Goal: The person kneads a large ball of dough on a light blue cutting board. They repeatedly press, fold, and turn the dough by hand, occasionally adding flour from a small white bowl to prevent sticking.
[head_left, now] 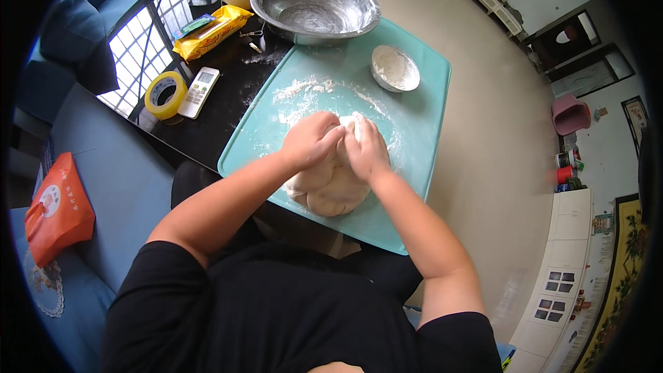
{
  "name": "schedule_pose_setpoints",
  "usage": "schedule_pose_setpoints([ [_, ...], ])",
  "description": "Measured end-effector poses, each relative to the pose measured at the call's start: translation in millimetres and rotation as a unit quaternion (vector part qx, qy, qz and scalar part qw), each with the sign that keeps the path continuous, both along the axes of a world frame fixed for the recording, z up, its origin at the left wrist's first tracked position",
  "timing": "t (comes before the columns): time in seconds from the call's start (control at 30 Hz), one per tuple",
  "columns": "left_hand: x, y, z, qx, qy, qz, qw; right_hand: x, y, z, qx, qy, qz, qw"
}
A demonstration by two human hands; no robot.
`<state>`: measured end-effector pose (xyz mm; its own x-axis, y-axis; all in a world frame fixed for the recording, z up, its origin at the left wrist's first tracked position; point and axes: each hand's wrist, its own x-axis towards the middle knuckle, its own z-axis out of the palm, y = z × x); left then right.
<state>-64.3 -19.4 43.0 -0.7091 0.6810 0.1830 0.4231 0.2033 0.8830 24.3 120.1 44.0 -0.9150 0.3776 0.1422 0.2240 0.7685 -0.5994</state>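
Note:
A large lump of pale dough (331, 190) lies near the front edge of a turquoise mat (421, 117). Both my hands grip its far side, close together with thumbs nearly meeting. My left hand (312, 139) has its fingers curled over the dough. My right hand (368, 146) is bent round the dough beside it, some dough showing between the two. Folds run across the lump on the side toward me. Loose white flour (307, 88) is scattered on the mat beyond my hands. The fingertips are partly hidden in the dough.
At the mat's far edge stands a wide metal bowl (318, 7) dusted with flour. A small bowl of flour (395, 69) sits right of it. On the black table (238, 86) are yellow tape (166, 95), a white remote (199, 92) and a yellow packet (211, 33).

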Motion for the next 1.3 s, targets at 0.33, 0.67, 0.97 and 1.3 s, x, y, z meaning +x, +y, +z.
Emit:
schedule_pose_setpoints([
  [0.33, 13.7, -38.8, -29.1, -0.03, 0.107, 0.173, 0.979, -14.6, -40.5, -12.7, 0.274, -0.006, 0.146, 0.951],
  [0.67, -88.2, 21.0, -57.4, -0.195, 0.134, 0.187, 0.953, -121.5, 0.5, -38.2, 0.146, -0.078, 0.052, 0.985],
  [0.97, -121.9, 60.8, -60.3, -0.187, 0.173, 0.195, 0.947, -146.6, 32.3, -50.2, 0.199, -0.053, -0.036, 0.978],
  [1.3, -45.7, 16.6, -30.3, -0.002, 0.328, 0.153, 0.932, -35.4, -4.5, 43.4, 0.129, -0.069, 0.05, 0.988],
])
